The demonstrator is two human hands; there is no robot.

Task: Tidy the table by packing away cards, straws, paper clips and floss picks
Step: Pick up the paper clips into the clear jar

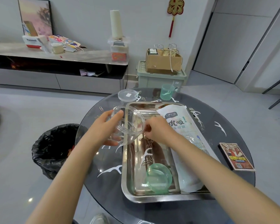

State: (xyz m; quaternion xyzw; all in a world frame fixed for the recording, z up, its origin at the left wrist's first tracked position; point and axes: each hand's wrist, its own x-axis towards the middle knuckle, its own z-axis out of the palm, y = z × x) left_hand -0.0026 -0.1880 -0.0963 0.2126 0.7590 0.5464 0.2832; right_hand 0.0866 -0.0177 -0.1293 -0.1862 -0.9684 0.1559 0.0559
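Observation:
My left hand [107, 126] grips a clear plastic jar [128, 125], tilted with its mouth towards the right, over the left rim of a steel tray [128, 167]. At the jar's mouth my right hand [157, 130] pinches a bunch of paper clips [146, 139] that dangle into the tray. More clips and a white floss pick [146, 153] lie in the tray, with a green lid [158, 177] and a white bag of straws [183, 131]. Several floss picks [110, 171] lie around the glass table. A card box [235, 156] sits at the right edge.
The jar's clear lid [128, 95] lies at the table's far edge beside a green cup [167, 92] holding a floss pick. A black-lined bin [55, 149] stands on the floor left of the table. A green crate with a cardboard box stands behind.

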